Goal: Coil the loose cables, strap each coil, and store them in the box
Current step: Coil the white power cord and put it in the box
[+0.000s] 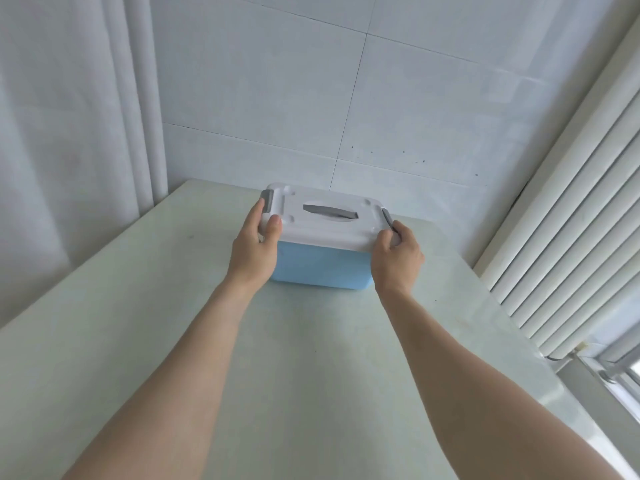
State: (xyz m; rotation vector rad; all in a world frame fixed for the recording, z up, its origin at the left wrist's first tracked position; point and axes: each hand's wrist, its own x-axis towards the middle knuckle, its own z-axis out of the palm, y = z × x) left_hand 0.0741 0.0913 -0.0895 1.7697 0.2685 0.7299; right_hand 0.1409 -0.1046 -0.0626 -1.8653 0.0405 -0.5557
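Wall [277,81]: large glossy white tiles, thin dark grout lines, a few small dark specks; fills the field from 10 to 1 o'clock.

Desk [311,341]: pale greenish-white slab, smooth, faintly mottled like stone, rounded far corner at 11 o'clock; carries the box.

Curtain [69,116]: white fabric in soft vertical folds, at 9 to 11 o'clock.

Blind [571,220]: white horizontal slats, smooth and rounded, at 2 to 4 o'clock, with a metal window frame [609,375] below it.

Box [322,268]: rectangular light-blue plastic storage box with rounded corners, matte walls, standing just above centre on the desk, near the far edge.

Lid [325,223]: white moulded plastic, seated on the box, with a recess holding a flat grey carrying handle [330,213].

Left hand [254,251]: curled over the lid's 9 o'clock end, thumb on top, fingers beside the grey latch [266,201].

Right hand [398,261]: curled round the lid's 3 o'clock end, fingertips at the second grey latch [387,218]. The hands are set apart, one at each end.

Cables: none visible outside the closed box.
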